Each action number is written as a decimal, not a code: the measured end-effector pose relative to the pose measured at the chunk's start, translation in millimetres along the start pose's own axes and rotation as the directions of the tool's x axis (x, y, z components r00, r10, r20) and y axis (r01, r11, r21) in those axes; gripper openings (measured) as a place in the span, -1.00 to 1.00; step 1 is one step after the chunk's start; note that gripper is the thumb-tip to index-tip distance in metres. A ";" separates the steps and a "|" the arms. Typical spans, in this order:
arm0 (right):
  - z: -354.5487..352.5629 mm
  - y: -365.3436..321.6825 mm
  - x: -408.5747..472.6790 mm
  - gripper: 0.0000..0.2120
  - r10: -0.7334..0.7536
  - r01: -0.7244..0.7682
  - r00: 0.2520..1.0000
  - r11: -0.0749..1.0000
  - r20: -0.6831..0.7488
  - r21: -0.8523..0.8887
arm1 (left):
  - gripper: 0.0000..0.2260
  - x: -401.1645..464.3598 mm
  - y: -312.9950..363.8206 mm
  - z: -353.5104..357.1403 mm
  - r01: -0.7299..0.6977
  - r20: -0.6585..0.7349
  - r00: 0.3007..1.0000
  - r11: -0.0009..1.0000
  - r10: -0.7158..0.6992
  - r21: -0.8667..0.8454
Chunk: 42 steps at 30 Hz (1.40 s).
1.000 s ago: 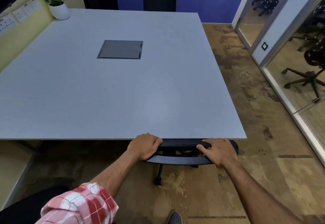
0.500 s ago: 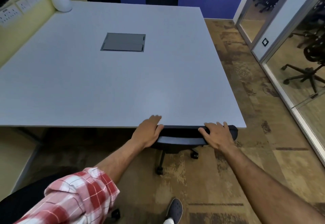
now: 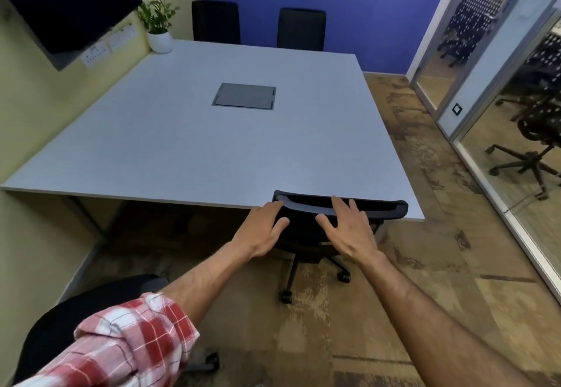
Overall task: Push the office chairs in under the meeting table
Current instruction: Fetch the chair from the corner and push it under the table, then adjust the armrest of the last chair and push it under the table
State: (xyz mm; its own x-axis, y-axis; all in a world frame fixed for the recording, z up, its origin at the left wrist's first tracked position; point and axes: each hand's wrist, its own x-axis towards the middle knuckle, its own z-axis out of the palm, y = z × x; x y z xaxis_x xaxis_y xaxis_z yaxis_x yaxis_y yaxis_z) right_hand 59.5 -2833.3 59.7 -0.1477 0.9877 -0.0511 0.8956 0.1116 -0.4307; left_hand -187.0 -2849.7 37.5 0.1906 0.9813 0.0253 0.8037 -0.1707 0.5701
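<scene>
A black office chair (image 3: 379, 207) stands at the near right corner of the grey meeting table (image 3: 188, 156), its backrest against the table edge and its seat under the top. My left hand (image 3: 262, 230) hovers flat by the backrest's left end, fingers spread. My right hand (image 3: 349, 229) is spread over the back of the backrest, gripping nothing. A second black chair (image 3: 76, 323) sits out from the table at the lower left, partly behind my red checked sleeve. Two more black chairs (image 3: 216, 22) (image 3: 301, 29) stand at the far side against the blue wall.
A potted plant (image 3: 158, 27) stands on the table's far left corner and a grey cable hatch (image 3: 244, 100) lies in its middle. A dark screen (image 3: 60, 4) hangs on the yellow left wall. A glass partition (image 3: 516, 156) runs along the right, with patterned carpet between.
Both hands have let go of the backrest top and opened. The chair has rolled further under the table. The camera has drawn back and up, showing more of the room.
</scene>
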 end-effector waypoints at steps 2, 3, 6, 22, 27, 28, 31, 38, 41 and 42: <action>0.2 -13.4 -15.0 -0.24 -0.008 0.008 1.000 1.000 0.008 0.011 | -0.49 -17.8 -1.0 -9.9 0.003 -0.020 1.000 1.000 -0.003 0.007; -0.3 -24.1 -29.4 -0.23 -0.028 0.028 1.000 1.000 0.008 0.007 | -0.49 -37.1 -0.8 -16.4 0.008 -0.045 0.999 1.000 -0.008 0.015; 1.0 -46.3 -55.8 -0.21 -0.061 0.061 0.998 0.998 0.019 0.010 | -0.48 -75.2 -4.0 -32.9 0.033 -0.086 0.996 0.999 -0.029 0.038; 79.0 -200.9 -235.6 -0.25 -0.311 0.295 0.930 0.950 0.197 0.106 | -0.52 -370.4 -49.9 -83.4 0.371 -0.233 0.902 0.929 -0.362 -0.009; 114.0 -260.2 -264.6 -0.24 -0.377 0.358 0.896 0.926 0.237 0.117 | -0.52 -427.5 -93.0 -111.6 0.422 -0.250 0.878 0.907 -0.408 0.003; 125.5 -276.9 -270.4 -0.24 -0.382 0.364 0.889 0.924 0.253 0.118 | -0.52 -443.7 -105.8 -119.9 0.436 -0.251 0.872 0.900 -0.419 0.013; 155.3 -308.6 -281.4 -0.23 -0.383 0.365 0.883 0.924 0.273 0.116 | -0.50 -477.6 -141.9 -133.4 0.454 -0.240 0.868 0.891 -0.435 0.025; 207.8 -352.5 -288.8 -0.23 -0.340 0.333 0.900 0.940 0.272 0.071 | -0.47 -506.4 -190.5 -142.9 0.383 -0.158 0.918 0.918 -0.365 0.102; 222.8 -361.0 -289.0 -0.23 -0.309 0.301 0.910 0.951 0.277 0.071 | -0.47 -499.5 -202.4 -143.5 0.341 -0.131 0.936 0.935 -0.327 0.101; 228.2 -359.9 -284.2 -0.23 -0.286 0.275 0.919 0.958 0.273 0.078 | -0.47 -489.3 -208.3 -141.6 0.325 -0.104 0.943 0.941 -0.315 0.096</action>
State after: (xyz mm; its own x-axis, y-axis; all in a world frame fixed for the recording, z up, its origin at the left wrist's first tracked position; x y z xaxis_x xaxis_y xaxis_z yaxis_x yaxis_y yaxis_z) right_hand -316.6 -3179.2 23.6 -0.5060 0.8456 -0.1700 0.7851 0.3700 -0.4967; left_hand -527.5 -3281.8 22.7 -0.1320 0.9888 -0.0701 0.8720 0.1494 0.4662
